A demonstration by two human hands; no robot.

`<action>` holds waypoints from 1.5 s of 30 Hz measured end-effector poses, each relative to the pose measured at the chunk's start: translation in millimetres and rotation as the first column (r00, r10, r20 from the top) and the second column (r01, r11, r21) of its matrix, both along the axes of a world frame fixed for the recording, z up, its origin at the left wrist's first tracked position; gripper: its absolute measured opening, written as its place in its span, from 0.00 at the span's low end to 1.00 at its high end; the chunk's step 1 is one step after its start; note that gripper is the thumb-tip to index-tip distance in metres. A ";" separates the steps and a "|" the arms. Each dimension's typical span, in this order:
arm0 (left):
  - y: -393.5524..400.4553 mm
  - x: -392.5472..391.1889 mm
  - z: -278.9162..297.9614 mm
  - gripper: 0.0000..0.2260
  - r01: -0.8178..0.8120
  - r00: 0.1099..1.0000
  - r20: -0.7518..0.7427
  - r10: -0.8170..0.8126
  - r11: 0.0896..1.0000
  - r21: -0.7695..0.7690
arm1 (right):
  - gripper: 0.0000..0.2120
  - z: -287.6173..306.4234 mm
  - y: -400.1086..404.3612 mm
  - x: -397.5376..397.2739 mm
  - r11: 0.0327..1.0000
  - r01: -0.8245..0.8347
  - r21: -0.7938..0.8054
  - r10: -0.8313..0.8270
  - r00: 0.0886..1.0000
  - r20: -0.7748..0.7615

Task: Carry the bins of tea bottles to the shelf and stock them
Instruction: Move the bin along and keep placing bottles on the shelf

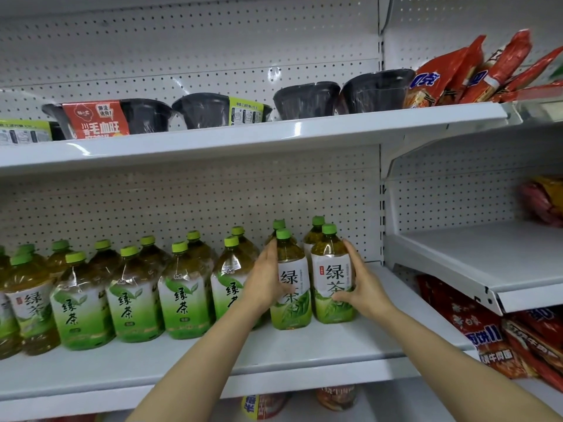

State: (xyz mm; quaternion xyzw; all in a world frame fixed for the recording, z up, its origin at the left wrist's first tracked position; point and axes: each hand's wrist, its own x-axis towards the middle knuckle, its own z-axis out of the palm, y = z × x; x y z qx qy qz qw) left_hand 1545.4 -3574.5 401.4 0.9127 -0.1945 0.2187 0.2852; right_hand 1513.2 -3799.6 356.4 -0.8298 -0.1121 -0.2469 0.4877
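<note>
Several green tea bottles with green caps stand in two rows on the white middle shelf [304, 348]. My left hand [265, 278] wraps the left side of one front bottle [294, 309], thumb across its label. My right hand [362, 287] wraps the right side of the bottle beside it [330, 278], thumb on its lower label. Both bottles stand upright on the shelf, at the right end of the row. Two more bottles stand right behind them. No bin is in view.
Black instant-meal bowls [307, 100] line the shelf above. Red snack bags [475, 68] sit at upper right, more red packets [475, 333] at lower right. The neighbouring right shelf [487, 257] has bare white surface. A perforated back panel [182, 202] closes the shelf behind the bottles.
</note>
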 end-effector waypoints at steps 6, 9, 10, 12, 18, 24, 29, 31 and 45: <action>-3.3 4.0 -0.4 0.54 -0.007 1.000 -0.003 0.007 1.000 0.009 | 0.60 1.6 -5.3 2.5 0.999 -0.016 -0.030 0.016 1.000 0.001; -5.1 6.2 -0.4 0.54 -0.011 1.000 -0.008 0.012 1.000 0.019 | 0.59 1.5 -7.4 3.2 0.999 -0.023 -0.039 0.023 1.000 0.007; -5.4 7.0 -0.2 0.54 -0.012 1.000 -0.010 0.012 1.000 0.024 | 0.59 1.5 -7.2 3.6 0.999 -0.022 -0.040 0.022 1.000 0.011; -5.7 7.4 0.5 0.54 -0.015 1.000 -0.008 0.016 0.999 0.042 | 0.59 1.7 -6.4 3.5 0.999 -0.014 -0.043 0.015 1.000 0.018; -4.5 4.5 1.4 0.54 -0.015 1.000 -0.001 0.015 0.997 0.078 | 0.59 1.3 -6.7 2.2 0.998 -0.009 -0.064 0.011 1.000 0.023; -4.4 3.4 5.3 0.55 -0.021 0.999 -0.040 0.024 0.996 0.082 | 0.59 3.8 -5.0 -0.5 0.998 0.001 -0.065 0.000 1.000 0.011; -4.3 3.1 7.9 0.55 -0.020 0.999 -0.047 0.025 0.996 0.092 | 0.59 3.6 -4.3 -1.9 0.997 0.007 -0.071 -0.006 1.000 0.014; -4.2 2.8 8.4 0.55 -0.016 0.999 -0.046 0.021 0.995 0.094 | 0.59 4.2 -4.2 -2.6 0.997 0.009 -0.075 -0.008 1.000 0.016; -0.1 -7.4 6.5 0.52 -0.098 0.992 0.103 0.076 0.967 0.235 | 0.60 4.0 5.1 -11.3 0.982 0.157 -0.102 -0.160 0.987 -0.025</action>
